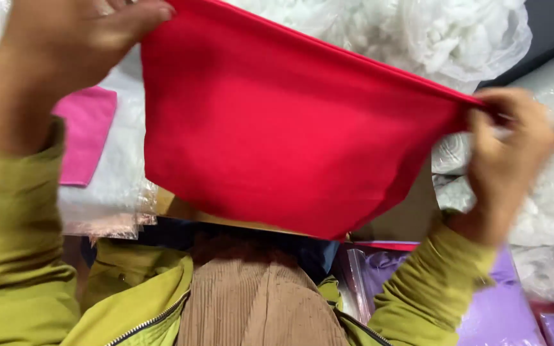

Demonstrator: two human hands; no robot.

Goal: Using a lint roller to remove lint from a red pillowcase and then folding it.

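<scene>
A red cloth piece (pixel 277 122) hangs spread out in front of me, stretched between both hands along its top edge. My left hand (pixel 65 45) pinches the upper left corner near the top of the view. My right hand (pixel 508 154) grips the upper right corner at the right side. Both arms wear olive-green sleeves. The cloth's lower edge sags above a tan cardboard surface (pixel 405 218) and hides what lies behind it.
A pink cloth (pixel 88 131) lies on clear plastic bags (pixel 113 198) at left. Bags of white stuffing (pixel 437 32) pile up behind and at right. Purple packed cloth (pixel 508 314) sits lower right. My brown ribbed top and green jacket fill the bottom.
</scene>
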